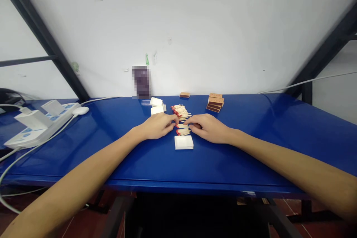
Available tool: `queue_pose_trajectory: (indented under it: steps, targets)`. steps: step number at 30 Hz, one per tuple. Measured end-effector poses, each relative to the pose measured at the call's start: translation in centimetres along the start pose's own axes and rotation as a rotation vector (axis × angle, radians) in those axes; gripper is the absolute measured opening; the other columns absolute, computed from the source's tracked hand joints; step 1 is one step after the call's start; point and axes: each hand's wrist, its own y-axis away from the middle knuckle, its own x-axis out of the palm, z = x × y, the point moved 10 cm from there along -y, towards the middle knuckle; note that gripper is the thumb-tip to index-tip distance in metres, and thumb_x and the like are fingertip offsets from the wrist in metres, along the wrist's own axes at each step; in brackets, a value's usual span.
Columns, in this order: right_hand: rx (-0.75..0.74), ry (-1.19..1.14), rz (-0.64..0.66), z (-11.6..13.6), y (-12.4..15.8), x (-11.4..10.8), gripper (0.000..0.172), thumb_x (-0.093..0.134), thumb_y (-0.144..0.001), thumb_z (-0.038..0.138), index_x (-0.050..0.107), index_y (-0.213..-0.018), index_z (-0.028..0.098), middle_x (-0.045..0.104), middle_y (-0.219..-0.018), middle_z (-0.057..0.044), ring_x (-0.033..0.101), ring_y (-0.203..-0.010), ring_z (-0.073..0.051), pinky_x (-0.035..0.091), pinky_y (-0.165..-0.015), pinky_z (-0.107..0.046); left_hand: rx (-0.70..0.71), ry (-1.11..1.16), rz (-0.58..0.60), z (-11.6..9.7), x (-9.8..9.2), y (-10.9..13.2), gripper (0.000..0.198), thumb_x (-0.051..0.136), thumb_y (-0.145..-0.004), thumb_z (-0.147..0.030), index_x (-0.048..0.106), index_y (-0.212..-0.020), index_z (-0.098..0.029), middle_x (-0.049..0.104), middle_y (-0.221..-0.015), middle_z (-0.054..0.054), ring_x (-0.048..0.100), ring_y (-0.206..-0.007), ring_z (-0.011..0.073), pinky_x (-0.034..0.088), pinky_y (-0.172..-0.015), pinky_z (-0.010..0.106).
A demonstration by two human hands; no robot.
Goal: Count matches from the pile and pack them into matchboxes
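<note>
My left hand [158, 124] is curled, its fingertips at the red heads of a small bunch of matches [182, 126] on the blue table. My right hand [209, 127] pinches at the pale ends of the same bunch from the other side. Closer to me lies another small group of matches [183, 132]. Just in front of that is an open white matchbox tray [183, 142]. A larger loose pile of matches [180, 111] spreads beyond my fingers, heads mostly leftward.
White trays [157, 104] sit behind my left hand. Brown matchboxes [215, 102] are stacked at the back right, and a single matchbox [184, 95] lies near the wall. A blurred dark upright object [142, 82] leans there. A power strip [41, 126] with cables occupies the left side.
</note>
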Motion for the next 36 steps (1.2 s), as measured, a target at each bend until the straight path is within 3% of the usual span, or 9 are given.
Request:
queue_pose_trajectory:
  steps: [6,9,13,18,23,28,36]
  targets:
    - [-0.07,-0.038,-0.026,0.7,0.1,-0.1,0.028,0.046,-0.091,0.017,0.072,-0.103,0.017,0.07,-0.081,-0.003,0.056,-0.064,-0.013,0.038,-0.063,-0.025,0.068,0.014,0.022,-1.1,0.0,0.1,0.024,0.04,-0.094,-0.018,0.063,-0.1,-0.019,0.059,-0.064,-0.002,0.051,-0.056,0.0131,0.035,-0.059,0.025]
    - [0.002,0.011,-0.056,0.1,0.1,-0.4,0.029,0.048,-0.09,0.018,0.072,-0.105,0.018,0.07,-0.079,-0.002,0.055,-0.062,-0.013,0.036,-0.062,-0.025,0.055,-0.005,0.012,-1.0,-0.1,0.1,0.026,0.039,-0.094,-0.017,0.064,-0.101,-0.02,0.062,-0.069,-0.001,0.054,-0.06,0.0139,0.036,-0.061,0.026]
    - [0.126,0.097,-0.087,-1.0,0.2,-0.8,0.03,0.047,-0.09,0.02,0.072,-0.107,0.019,0.071,-0.078,-0.002,0.056,-0.064,-0.014,0.035,-0.061,-0.025,-0.077,-0.071,-0.044,0.3,-0.8,0.1,0.028,0.04,-0.092,-0.018,0.063,-0.109,-0.019,0.065,-0.073,0.002,0.058,-0.064,0.0164,0.038,-0.062,0.027]
    - [0.137,0.121,-0.012,-1.1,0.1,-0.2,0.033,0.046,-0.092,0.023,0.072,-0.114,0.021,0.074,-0.088,-0.004,0.062,-0.072,-0.016,0.038,-0.063,-0.026,-0.096,-0.088,-0.041,0.6,-0.8,0.1,0.029,0.042,-0.091,-0.018,0.062,-0.112,-0.018,0.065,-0.072,0.002,0.059,-0.064,0.0174,0.041,-0.062,0.027]
    - [0.091,0.166,0.046,-0.7,0.1,0.2,0.042,0.043,-0.096,0.025,0.061,-0.134,0.027,0.074,-0.103,-0.005,0.066,-0.086,-0.021,0.042,-0.07,-0.029,-0.058,-0.066,-0.044,0.4,-0.5,0.0,0.032,0.042,-0.091,-0.018,0.062,-0.116,-0.019,0.066,-0.073,0.002,0.06,-0.063,0.0169,0.042,-0.063,0.027]
    - [0.133,0.186,0.042,-1.2,0.2,0.3,0.043,0.04,-0.098,0.029,0.058,-0.137,0.023,0.073,-0.114,-0.008,0.066,-0.096,-0.024,0.045,-0.077,-0.033,-0.065,-0.067,-0.039,0.4,-0.5,0.0,0.033,0.042,-0.092,-0.018,0.063,-0.118,-0.019,0.069,-0.077,0.003,0.062,-0.066,0.0175,0.043,-0.064,0.027]
    - [0.13,0.198,0.048,-1.0,0.2,0.2,0.043,0.043,-0.096,0.028,0.058,-0.137,0.023,0.074,-0.105,-0.007,0.066,-0.087,-0.022,0.043,-0.072,-0.03,-0.087,-0.056,-0.021,0.4,-0.4,0.0,0.036,0.042,-0.092,-0.019,0.063,-0.121,-0.018,0.069,-0.076,0.004,0.062,-0.067,0.0185,0.046,-0.067,0.028]
